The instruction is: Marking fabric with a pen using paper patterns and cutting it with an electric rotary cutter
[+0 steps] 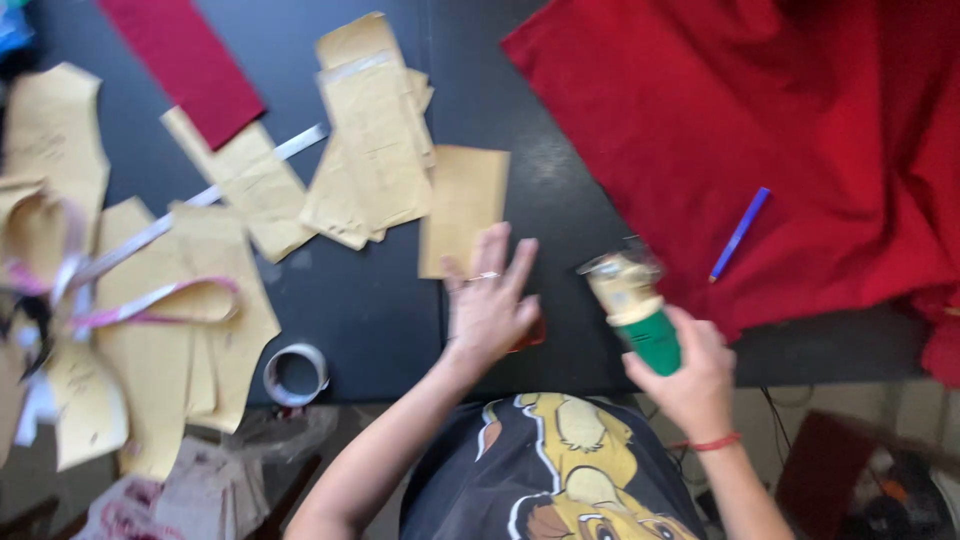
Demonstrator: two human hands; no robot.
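We look straight down on a black worktop (380, 310), its near edge just above our dark printed shirt (550, 470). Below the edge the floor is cluttered and blurred, with crumpled paper at lower left; we cannot tell the items at lower right.

Nearest on the worktop: a roll of clear tape (296, 374) lies flat by the near edge, just beside tan paper pattern pieces (150, 340) that cover the left side. A pink measuring tape (160, 300) loops over them. Farther back lies a stack of more tan pieces (375, 140), and a single tan rectangle (465, 205) lies just beyond our left fingertips. A dark red felt strip (185, 60) lies at the far left, and a big red cloth (760, 140) fills the far right with a blue pen (740, 233) on it.

The can (637, 310) has a green body, a cream upper part and a clear cap, motion-blurred. It is tilted and held above the worktop's near edge, beside the red cloth.

The right hand (690, 375) has its grip wrapped closed around the can's green lower part, with a red string on the wrist. The left hand (490, 300) lies palm down on the worktop, grip spread wide open and holding nothing, with a ring on one finger. A small orange-red thing (530, 335) peeks out from under its edge; we cannot tell what it is.
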